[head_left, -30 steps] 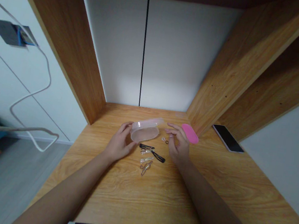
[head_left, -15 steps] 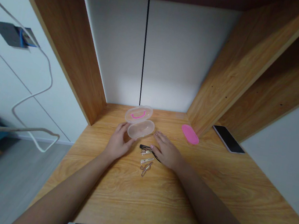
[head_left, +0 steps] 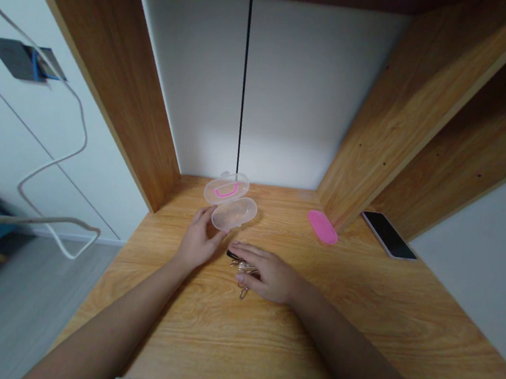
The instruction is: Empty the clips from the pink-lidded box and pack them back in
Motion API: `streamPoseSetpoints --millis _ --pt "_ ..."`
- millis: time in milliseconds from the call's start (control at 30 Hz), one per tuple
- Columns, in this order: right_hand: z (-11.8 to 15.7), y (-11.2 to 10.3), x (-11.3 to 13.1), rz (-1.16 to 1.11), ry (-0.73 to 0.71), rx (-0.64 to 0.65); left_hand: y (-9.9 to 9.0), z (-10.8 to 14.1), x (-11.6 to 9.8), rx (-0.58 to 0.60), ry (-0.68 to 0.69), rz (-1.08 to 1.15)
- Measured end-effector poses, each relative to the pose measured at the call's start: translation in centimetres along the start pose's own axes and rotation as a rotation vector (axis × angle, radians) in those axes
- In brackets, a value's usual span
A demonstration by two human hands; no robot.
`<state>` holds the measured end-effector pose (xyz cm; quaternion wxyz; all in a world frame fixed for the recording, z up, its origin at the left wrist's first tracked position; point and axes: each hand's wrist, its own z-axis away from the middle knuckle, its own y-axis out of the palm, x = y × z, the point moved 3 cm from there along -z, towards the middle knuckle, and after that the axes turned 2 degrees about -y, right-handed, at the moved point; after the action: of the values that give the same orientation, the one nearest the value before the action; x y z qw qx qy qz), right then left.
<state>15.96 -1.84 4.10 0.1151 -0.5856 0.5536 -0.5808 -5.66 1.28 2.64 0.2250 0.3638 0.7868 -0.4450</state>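
Note:
A clear oval plastic case (head_left: 235, 213) stands unlatched near the back of the desk. Its see-through lid (head_left: 225, 189), with a pink handle, is tipped back behind it. My left hand (head_left: 197, 239) grips the case's left side, the thumb at its front edge. Just in front of the case, my right hand (head_left: 265, 271) lies low over a small group of hair clips (head_left: 244, 266), fingers stretched out and thumb apart. The palm and fingers partly cover the clips. A black clip end (head_left: 233, 255) shows by the fingertips, and a metallic looped clip (head_left: 244, 292) pokes out below the thumb.
A pink oval piece (head_left: 322, 227) lies to the right, by the wooden upright (head_left: 352, 184). Farther right is a dark-screened phone (head_left: 388, 235). Wooden side panels and a white back panel (head_left: 293, 107) enclose the desk. A white cable (head_left: 81, 121) hangs at the left.
My right hand has moved left and toward me, over the clips, which now sit closer together. The case and its lid have shifted slightly left and turned, with my left hand still on it.

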Motion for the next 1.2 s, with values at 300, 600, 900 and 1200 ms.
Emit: streamPoseSetpoints --millis 300,600,900,1200 --pt "0.9 -2.9 -2.9 0.206 0.074 -0.596 0.2 0.1 -0.6 0.133 0.010 0.062" --pt "1.1 -2.6 -4.6 0.122 0.159 -0.476 0.9 0.7 -1.2 0.341 0.086 0.151" --pt "1.7 -3.8 -6.0 0.190 0.329 -0.706 1.0 0.9 -0.5 0.185 0.092 -0.008" --pt "2.1 -4.2 -7.7 0.156 0.329 -0.660 0.8 1.1 -2.9 0.448 0.314 -0.044"
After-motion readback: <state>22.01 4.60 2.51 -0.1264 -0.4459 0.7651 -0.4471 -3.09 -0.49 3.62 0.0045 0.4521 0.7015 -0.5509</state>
